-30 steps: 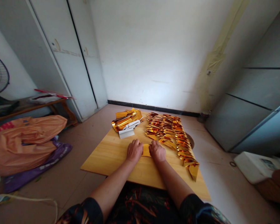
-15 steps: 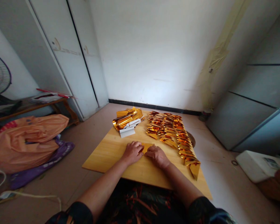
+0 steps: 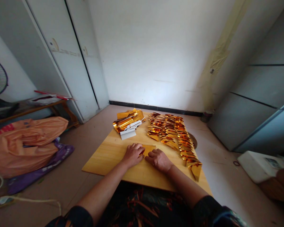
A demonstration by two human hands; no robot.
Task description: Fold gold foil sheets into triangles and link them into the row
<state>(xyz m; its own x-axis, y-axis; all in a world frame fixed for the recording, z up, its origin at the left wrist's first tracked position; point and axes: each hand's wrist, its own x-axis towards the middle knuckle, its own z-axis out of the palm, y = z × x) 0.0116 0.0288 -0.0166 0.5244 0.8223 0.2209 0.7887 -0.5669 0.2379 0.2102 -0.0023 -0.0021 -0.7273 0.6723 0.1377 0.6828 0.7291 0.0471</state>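
A small sheet of gold foil paper [image 3: 149,148] lies on the wooden board [image 3: 101,159] between my hands. My left hand [image 3: 133,154] has its fingers curled on the sheet's left side, with a bent bit of the foil showing at the fingertips. On the right side, my right hand [image 3: 158,159] is closed with its fingertips pressed at the paper's near edge. Beyond my right hand, folded gold foil pieces [image 3: 169,129] stand in several tight rows. Past my left hand lies a loose pile of gold foil sheets [image 3: 127,121].
A white folded paper [image 3: 128,134] sits beside the foil pile. Orange and purple bags [image 3: 30,142] lie on the floor at left, near a white cable [image 3: 30,200]. A grey cabinet [image 3: 61,56], a fridge [image 3: 248,104] and a white box [image 3: 257,165] stand around.
My right hand has shifted slightly toward me and left, and more of the gold sheet shows between my hands. The whole view has moved a little.
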